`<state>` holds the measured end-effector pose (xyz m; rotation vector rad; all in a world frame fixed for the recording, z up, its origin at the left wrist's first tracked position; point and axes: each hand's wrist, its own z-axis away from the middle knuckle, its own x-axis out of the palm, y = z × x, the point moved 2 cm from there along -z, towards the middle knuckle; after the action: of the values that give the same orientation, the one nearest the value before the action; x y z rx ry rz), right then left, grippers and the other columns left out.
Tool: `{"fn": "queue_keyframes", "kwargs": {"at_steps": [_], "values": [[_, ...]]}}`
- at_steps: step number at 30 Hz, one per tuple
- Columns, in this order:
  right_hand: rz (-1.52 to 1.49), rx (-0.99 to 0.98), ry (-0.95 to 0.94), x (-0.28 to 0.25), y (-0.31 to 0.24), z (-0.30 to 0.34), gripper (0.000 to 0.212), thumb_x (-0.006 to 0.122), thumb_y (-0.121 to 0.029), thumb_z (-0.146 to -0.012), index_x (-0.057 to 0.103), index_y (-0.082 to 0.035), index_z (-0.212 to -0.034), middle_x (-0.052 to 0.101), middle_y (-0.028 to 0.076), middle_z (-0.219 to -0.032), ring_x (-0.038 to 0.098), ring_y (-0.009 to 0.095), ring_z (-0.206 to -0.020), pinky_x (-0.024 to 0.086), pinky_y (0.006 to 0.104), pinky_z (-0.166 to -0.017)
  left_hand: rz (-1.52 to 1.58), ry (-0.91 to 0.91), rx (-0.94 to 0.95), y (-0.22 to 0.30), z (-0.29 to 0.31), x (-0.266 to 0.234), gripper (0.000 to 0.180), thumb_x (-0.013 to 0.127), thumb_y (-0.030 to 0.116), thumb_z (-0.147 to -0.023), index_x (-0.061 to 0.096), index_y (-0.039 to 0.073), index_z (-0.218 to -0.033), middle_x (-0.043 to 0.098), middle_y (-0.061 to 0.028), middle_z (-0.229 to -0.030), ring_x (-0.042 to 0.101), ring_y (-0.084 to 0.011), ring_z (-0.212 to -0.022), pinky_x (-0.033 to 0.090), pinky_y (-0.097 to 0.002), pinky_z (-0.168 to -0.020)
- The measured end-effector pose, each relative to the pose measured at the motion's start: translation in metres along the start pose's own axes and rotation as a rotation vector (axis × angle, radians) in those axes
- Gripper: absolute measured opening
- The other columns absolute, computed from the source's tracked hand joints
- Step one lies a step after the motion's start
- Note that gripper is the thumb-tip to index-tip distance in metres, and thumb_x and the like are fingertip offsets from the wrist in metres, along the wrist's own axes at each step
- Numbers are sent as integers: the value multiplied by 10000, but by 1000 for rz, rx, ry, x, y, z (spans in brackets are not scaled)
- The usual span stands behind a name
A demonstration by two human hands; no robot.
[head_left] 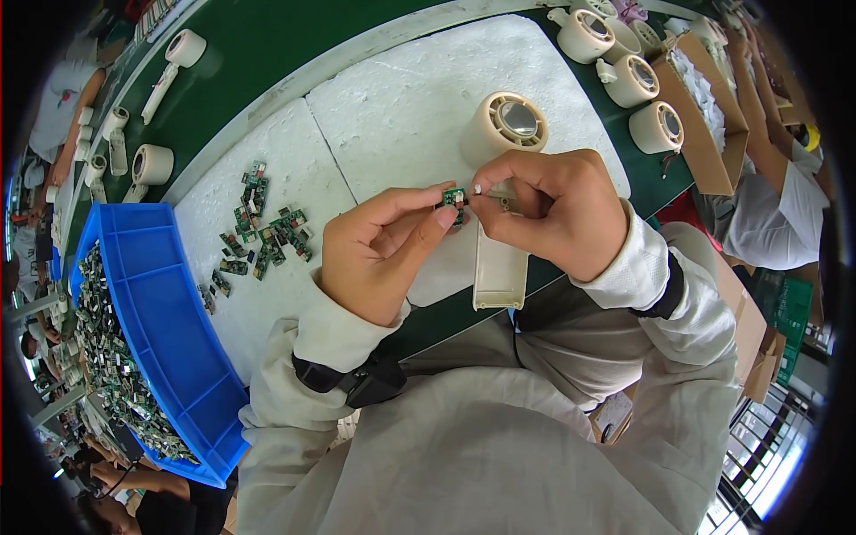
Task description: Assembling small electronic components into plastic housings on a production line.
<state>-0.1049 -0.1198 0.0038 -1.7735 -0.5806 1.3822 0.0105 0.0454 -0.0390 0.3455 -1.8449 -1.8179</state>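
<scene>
Left hand (379,254), at 8 o'clock from the board (454,198), had thumb and finger closed on the board's edges; right hand (557,214), at 3, appeared to pinch a small white plug (477,189) just beside it. Whether plug and board touched: can't tell. Doing this well likely meant an edge-only grip, plug squared up before any push, fingertips off the components, no tugging on leads. The cream handle (499,272) sat at 5 o'clock, upper end partly behind the right fingers; best left unstrained. The cream drum (506,125) stood at 1 on the foam (383,98), spare boards (263,234) lay loose around 8 to 9, and the blue bin (160,330) was farther out at 8. More drums (656,127) were at 2.
</scene>
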Motion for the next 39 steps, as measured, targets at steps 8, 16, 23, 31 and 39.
{"fn": "queue_keyframes", "kwargs": {"at_steps": [8, 16, 23, 31, 39], "values": [[-174, 71, -105, -10, 6, 3, 139, 762, -93, -864, 730, -35, -986, 389, -35, -479, 340, 34, -449, 279, 248, -478, 292, -89, -116, 1, -1, -4, 243, 628, -50, -949, 639, -101, -1186, 697, -170, -1115, 685, -215, -1017, 610, -377, -898], [-237, 73, -162, -6, 16, 2, 164, 774, -129, -884, 727, -47, -1018, 377, -46, -486, 341, 32, -461, 280, 246, -488, 289, -187, -106, -7, 0, -8, 212, 615, -60, -952, 653, -99, -1157, 697, -170, -1113, 685, -222, -1019, 617, -383, -887], [-252, 77, -140, -5, 16, 0, 145, 768, -89, -874, 744, -60, -1014, 413, -31, -508, 361, 39, -476, 283, 250, -487, 235, -121, -113, -5, 0, -4, 248, 605, -44, -964, 624, -86, -1208, 684, -176, -1137, 681, -232, -1042, 608, -384, -909], [-158, -139, -48, -2, 9, -2, 181, 737, -16, -859, 771, -66, -1029, 622, 15, -678, 452, 71, -525, 371, 246, -520, 283, 22, -151, -7, -3, -8, 275, 605, 1, -979, 598, -94, -1237, 675, -176, -1167, 679, -240, -1061, 592, -382, -942], [-87, -118, -43, -2, 7, -1, 167, 733, 3, -842, 766, -45, -998, 613, 21, -705, 442, 78, -538, 382, 246, -541, 248, 0, -130, -4, -4, -4, 268, 605, 6, -980, 601, -94, -1229, 683, -171, -1152, 685, -230, -1047, 593, -375, -934]]}}
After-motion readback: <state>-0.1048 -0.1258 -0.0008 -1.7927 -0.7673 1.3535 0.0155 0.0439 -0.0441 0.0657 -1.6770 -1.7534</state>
